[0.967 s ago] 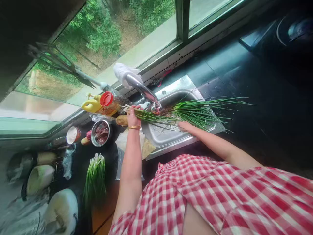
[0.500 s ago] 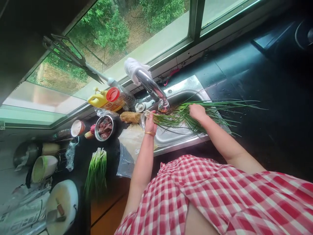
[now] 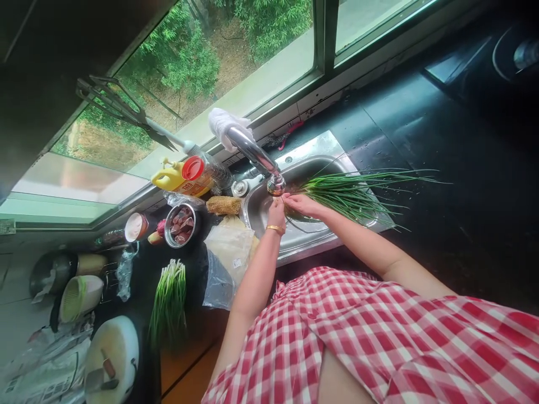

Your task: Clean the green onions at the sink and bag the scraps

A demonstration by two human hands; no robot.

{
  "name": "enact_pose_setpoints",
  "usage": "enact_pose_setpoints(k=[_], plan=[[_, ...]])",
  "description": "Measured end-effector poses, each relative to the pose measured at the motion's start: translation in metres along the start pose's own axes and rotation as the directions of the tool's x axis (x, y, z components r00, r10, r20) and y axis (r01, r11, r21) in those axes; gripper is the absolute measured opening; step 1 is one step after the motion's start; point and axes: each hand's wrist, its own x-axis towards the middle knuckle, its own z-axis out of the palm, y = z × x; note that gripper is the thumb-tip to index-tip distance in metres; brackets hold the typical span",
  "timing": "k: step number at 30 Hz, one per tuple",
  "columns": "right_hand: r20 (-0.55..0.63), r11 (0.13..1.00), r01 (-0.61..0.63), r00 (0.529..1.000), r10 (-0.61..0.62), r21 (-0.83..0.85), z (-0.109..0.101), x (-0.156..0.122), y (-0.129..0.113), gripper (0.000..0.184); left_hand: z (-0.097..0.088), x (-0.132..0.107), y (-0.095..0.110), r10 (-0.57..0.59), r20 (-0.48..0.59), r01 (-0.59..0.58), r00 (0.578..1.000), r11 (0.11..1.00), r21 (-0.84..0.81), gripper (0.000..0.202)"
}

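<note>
A long bunch of green chives (image 3: 357, 193) lies across the steel sink (image 3: 320, 238), its tips reaching over the dark counter to the right. My left hand (image 3: 277, 213), with a gold bangle on the wrist, grips the root end of the bunch just under the tap's spout (image 3: 275, 184). Right beside it, my right hand (image 3: 301, 205) is closed on the stalks. Both hands meet below the spout, over the basin.
A second bunch of chives (image 3: 169, 297) lies on the counter at the left. Near the sink stand a yellow oil bottle (image 3: 181, 175), a steel bowl of meat (image 3: 181, 225), a scrubber (image 3: 223, 205) and plastic bags (image 3: 227, 252). A window runs behind the sink.
My left hand has moved right along the bunch, from the sink's left rim to under the spout. My right hand has slid left along the stalks to meet it.
</note>
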Motion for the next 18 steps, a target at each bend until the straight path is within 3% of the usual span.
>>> enact_pose_setpoints(k=[2, 5, 10, 14, 18], plan=[[0.032, 0.997, 0.037, 0.999, -0.035, -0.061, 0.009, -0.001, 0.009, 0.05, 0.0, 0.001, 0.002, 0.024, -0.068, -0.025, 0.997, 1.0, -0.011, 0.012], [0.103, 0.941, 0.043, 0.995, -0.008, -0.335, 0.014, -0.006, 0.025, 0.04, -0.012, 0.006, 0.02, 0.05, -0.128, -0.06, 0.991, 0.996, -0.072, 0.013], [0.178, 0.702, -0.055, 0.951, 0.254, -0.71, 0.02, -0.015, 0.055, 0.035, -0.05, 0.017, 0.065, 0.216, -0.213, -0.244, 0.953, 0.963, -0.113, 0.024], [0.154, 0.565, -0.123, 0.895, 0.418, -0.816, 0.016, -0.013, 0.069, 0.027, -0.079, 0.025, 0.087, 0.297, -0.241, -0.31, 0.924, 0.951, -0.016, 0.028], [0.078, 0.541, -0.116, 0.944, 0.321, -0.833, 0.003, 0.013, 0.071, 0.037, -0.101, 0.027, 0.093, 0.306, -0.239, -0.315, 0.921, 0.949, 0.002, 0.032]])
